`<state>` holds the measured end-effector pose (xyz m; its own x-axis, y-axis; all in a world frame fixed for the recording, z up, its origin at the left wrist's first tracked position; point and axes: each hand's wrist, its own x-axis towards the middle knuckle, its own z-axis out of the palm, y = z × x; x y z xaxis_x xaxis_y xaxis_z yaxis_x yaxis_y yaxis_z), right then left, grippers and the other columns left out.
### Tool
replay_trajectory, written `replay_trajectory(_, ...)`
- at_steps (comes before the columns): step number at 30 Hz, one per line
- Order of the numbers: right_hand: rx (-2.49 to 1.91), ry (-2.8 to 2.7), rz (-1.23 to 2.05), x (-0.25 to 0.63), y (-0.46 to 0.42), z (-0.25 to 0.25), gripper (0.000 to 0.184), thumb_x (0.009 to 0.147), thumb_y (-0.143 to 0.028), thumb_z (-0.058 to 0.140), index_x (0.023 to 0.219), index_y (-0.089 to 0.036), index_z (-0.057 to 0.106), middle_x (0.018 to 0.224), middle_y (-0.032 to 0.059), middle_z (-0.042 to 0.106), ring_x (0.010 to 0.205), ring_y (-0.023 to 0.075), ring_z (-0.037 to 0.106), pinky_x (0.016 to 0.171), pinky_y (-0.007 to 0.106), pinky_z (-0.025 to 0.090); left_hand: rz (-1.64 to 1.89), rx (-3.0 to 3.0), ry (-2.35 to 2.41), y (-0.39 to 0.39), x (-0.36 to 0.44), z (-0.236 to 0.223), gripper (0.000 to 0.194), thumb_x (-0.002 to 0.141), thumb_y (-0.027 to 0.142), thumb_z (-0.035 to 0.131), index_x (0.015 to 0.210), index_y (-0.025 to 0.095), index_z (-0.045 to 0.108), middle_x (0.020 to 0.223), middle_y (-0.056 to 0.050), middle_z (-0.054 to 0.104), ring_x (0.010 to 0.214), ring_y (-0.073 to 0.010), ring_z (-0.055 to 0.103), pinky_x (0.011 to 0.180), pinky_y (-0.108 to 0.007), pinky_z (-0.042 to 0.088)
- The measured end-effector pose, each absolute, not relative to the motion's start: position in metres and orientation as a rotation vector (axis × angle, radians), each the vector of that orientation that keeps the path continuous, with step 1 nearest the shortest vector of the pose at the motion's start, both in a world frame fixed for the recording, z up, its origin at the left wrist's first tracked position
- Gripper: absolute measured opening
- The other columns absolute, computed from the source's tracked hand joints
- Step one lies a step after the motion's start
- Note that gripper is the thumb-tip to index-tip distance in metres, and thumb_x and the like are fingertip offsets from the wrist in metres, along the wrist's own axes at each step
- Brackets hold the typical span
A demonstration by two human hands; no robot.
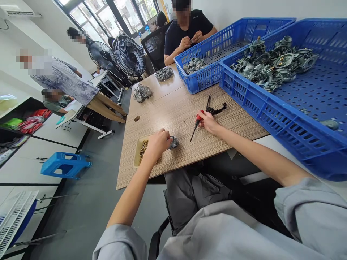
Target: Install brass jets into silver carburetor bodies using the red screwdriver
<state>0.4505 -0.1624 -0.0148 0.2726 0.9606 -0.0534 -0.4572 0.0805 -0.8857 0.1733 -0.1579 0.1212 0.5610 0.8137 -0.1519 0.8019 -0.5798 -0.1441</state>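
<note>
Red-handled screwdriver [198, 120] in right hand [208, 122], seemingly metal lump [174, 143] at left hand [159, 141]

Right fingers [205, 122] hold a red-handled screwdriver [196, 125]; left fingers [165, 134] touch a metal part [175, 143].

I'm in an office-like workshop: crates [260, 106] of metal parts [282, 64] line my worktop [173, 108]'s right edge, I hold a screwdriver [195, 126], and fans [128, 56] and an office chair [154, 45] stand beyond.
</note>
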Motion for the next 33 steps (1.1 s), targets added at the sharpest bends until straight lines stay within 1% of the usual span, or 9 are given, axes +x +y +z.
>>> replay_trajectory(3, -0.97, -0.661, 1.184, 0.4499, -0.1622, -0.0139, 0.047, 0.095, -0.062, 0.083, 0.088, -0.024, 0.057, 0.074, 0.0008, 0.069, 0.052, 0.01, 0.051, 0.047, 0.022, 0.044, 0.318, -2.74, -1.388, -0.1591, 0.1723, 0.1203, 0.022, 0.107, 0.034, 0.057, 0.113, 0.022, 0.074, 0.124, -0.01, 0.071, 0.105, -0.0269, 0.072, 0.078, -0.035, 0.05)
replay_trajectory(7, -0.956, -0.646, 1.168, 0.4492, -0.1618, -0.0136, 0.044, 0.097, -0.057, 0.083, 0.086, -0.024, 0.057, 0.073, 0.0004, 0.067, 0.056, 0.0111, 0.055, 0.048, 0.021, 0.042, 0.296, -2.724, -1.4, -0.1607, 0.1715, 0.1207, 0.024, 0.107, 0.041, 0.06, 0.112, 0.022, 0.073, 0.123, -0.01, 0.071, 0.104, -0.0278, 0.072, 0.077, -0.036, 0.05)
replay_trajectory(10, -0.955, -0.65, 1.169, 0.4496, -0.1615, -0.0144, 0.046, 0.096, -0.059, 0.084, 0.086, -0.024, 0.057, 0.073, 0.0006, 0.068, 0.057, 0.0114, 0.055, 0.048, 0.021, 0.043, 0.315, -2.729, -1.389, -0.1617, 0.1713, 0.1221, 0.02, 0.107, 0.034, 0.057, 0.114, 0.023, 0.073, 0.124, -0.009, 0.071, 0.106, -0.0274, 0.072, 0.077, -0.035, 0.049)
replay_trajectory(13, -0.949, -0.664, 1.172, 0.4503, -0.1612, -0.0157, 0.047, 0.095, -0.062, 0.084, 0.086, -0.024, 0.058, 0.073, 0.0009, 0.069, 0.056, 0.0113, 0.053, 0.048, 0.021, 0.043, 0.29, -2.729, -1.397, -0.1618, 0.171, 0.1226, 0.024, 0.107, 0.04, 0.058, 0.115, 0.023, 0.072, 0.123, -0.01, 0.071, 0.105, -0.0281, 0.072, 0.077, -0.036, 0.049)
replay_trajectory(17, -0.936, -0.666, 1.168, 0.4506, -0.1603, -0.0174, 0.049, 0.093, -0.064, 0.085, 0.086, -0.023, 0.059, 0.072, 0.0012, 0.068, 0.058, 0.0118, 0.055, 0.048, 0.02, 0.043, 0.299, -2.749, -1.38, -0.1609, 0.1701, 0.1212, 0.021, 0.108, 0.035, 0.055, 0.116, 0.024, 0.072, 0.125, -0.009, 0.071, 0.107, -0.0272, 0.072, 0.077, -0.035, 0.048)
replay_trajectory(26, -0.961, -0.662, 1.165, 0.4498, -0.1593, -0.0182, 0.045, 0.097, -0.059, 0.082, 0.087, -0.023, 0.057, 0.072, 0.0007, 0.068, 0.056, 0.0102, 0.054, 0.048, 0.021, 0.041, 0.314, -2.723, -1.371, -0.1597, 0.1715, 0.1204, 0.025, 0.108, 0.041, 0.057, 0.115, 0.021, 0.072, 0.127, -0.009, 0.07, 0.105, -0.0277, 0.072, 0.074, -0.037, 0.047)
replay_trajectory(28, -0.96, -0.666, 1.164, 0.4499, -0.1595, -0.0181, 0.045, 0.098, -0.059, 0.082, 0.087, -0.023, 0.057, 0.072, 0.0009, 0.069, 0.056, 0.0106, 0.054, 0.048, 0.021, 0.042, 0.339, -2.72, -1.374, -0.1596, 0.1715, 0.1205, 0.023, 0.108, 0.037, 0.056, 0.112, 0.022, 0.073, 0.127, -0.008, 0.07, 0.106, -0.0273, 0.072, 0.073, -0.037, 0.046)
replay_trajectory(30, -0.957, -0.668, 1.166, 0.45, -0.1598, -0.0182, 0.044, 0.098, -0.059, 0.082, 0.088, -0.023, 0.058, 0.073, 0.0012, 0.069, 0.057, 0.0111, 0.056, 0.049, 0.021, 0.042, 0.325, -2.733, -1.354, -0.1596, 0.1711, 0.1205, 0.022, 0.107, 0.034, 0.056, 0.118, 0.023, 0.072, 0.128, -0.008, 0.07, 0.107, -0.027, 0.072, 0.073, -0.036, 0.046)
replay_trajectory(33, -0.955, -0.671, 1.168, 0.4503, -0.1599, -0.0184, 0.043, 0.099, -0.058, 0.081, 0.088, -0.023, 0.058, 0.074, 0.0018, 0.069, 0.059, 0.0113, 0.056, 0.049, 0.021, 0.042, 0.302, -2.718, -1.357, -0.1597, 0.1705, 0.12, 0.024, 0.107, 0.039, 0.059, 0.116, 0.022, 0.072, 0.126, -0.008, 0.07, 0.106, -0.0284, 0.072, 0.073, -0.036, 0.046)
